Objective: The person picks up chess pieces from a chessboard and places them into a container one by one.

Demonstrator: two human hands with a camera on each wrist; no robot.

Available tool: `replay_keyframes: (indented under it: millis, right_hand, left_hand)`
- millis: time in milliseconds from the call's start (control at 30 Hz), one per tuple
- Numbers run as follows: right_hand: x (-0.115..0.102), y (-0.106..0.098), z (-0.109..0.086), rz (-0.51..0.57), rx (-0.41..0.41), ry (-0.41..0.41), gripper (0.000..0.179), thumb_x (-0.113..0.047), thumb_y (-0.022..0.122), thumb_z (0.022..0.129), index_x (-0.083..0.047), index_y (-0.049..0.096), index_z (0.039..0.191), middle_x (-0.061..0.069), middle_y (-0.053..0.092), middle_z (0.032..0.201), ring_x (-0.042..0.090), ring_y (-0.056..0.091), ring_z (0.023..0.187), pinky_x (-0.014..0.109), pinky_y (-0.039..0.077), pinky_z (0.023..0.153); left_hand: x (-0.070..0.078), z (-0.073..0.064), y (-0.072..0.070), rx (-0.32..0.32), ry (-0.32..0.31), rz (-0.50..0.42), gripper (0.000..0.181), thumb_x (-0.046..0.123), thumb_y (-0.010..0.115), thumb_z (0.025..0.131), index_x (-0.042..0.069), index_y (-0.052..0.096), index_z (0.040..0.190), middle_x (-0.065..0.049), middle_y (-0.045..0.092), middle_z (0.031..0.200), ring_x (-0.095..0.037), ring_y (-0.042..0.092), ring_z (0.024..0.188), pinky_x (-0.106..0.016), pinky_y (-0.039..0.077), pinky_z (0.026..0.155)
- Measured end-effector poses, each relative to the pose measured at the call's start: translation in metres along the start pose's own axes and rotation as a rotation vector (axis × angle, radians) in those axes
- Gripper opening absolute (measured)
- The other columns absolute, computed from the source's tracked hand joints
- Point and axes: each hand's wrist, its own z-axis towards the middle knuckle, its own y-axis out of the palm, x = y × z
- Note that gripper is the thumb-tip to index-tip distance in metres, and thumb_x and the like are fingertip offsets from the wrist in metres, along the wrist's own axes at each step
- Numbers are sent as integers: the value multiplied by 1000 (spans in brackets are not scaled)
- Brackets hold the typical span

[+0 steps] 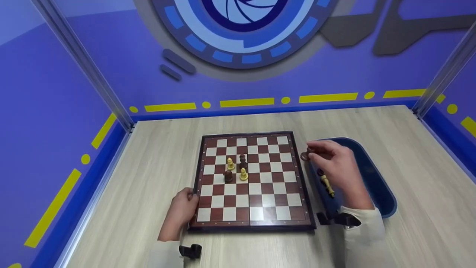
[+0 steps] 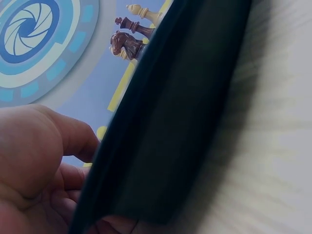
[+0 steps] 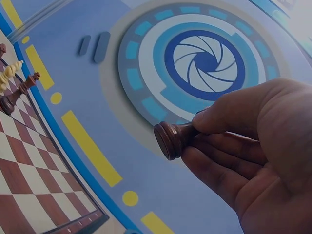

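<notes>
My right hand [image 1: 336,162] pinches a dark brown chess piece [image 3: 173,139] between thumb and fingers, over the left rim of the blue tray. The piece lies tilted, its round base toward the board; its top is hidden by the fingers. At the chessboard's [image 1: 267,167] left edge, near the front corner, my left hand [image 1: 184,206] grips the side, with fingers curled at the rim. Left of the board's middle fold stand a dark knight [image 2: 124,45], a dark king [image 1: 243,162], a cream bishop [image 1: 243,174] and another cream piece [image 1: 230,163].
Right of the board sits a blue tray [image 1: 386,197], partly covered by my right arm. A cream chess piece [image 1: 327,185] lies inside it, with something dark at its end. Purple panels [image 1: 122,56] enclose the wooden table [image 1: 156,156] at the back and sides.
</notes>
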Motion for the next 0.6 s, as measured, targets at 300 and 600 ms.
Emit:
replay_keyframes:
  millis: [300,600]
  right_hand:
    - [9,-11,2,-28,32,37,27,-17,65,92,-10,68,118,8,69,109,3,66,91,8,49,74]
    - [13,-15,2,0,56,20,27,-15,65,92,-5,68,117,10,70,107,-5,64,85,8,49,74]
  left_hand:
    - [0,1,2,5,-1,3,29,13,45,96,-7,59,113,-2,54,69,-12,50,56,-27,42,49]
    - [-1,0,2,3,7,7,31,12,44,97,-8,57,116,-5,60,74,-12,52,59,-27,44,51]
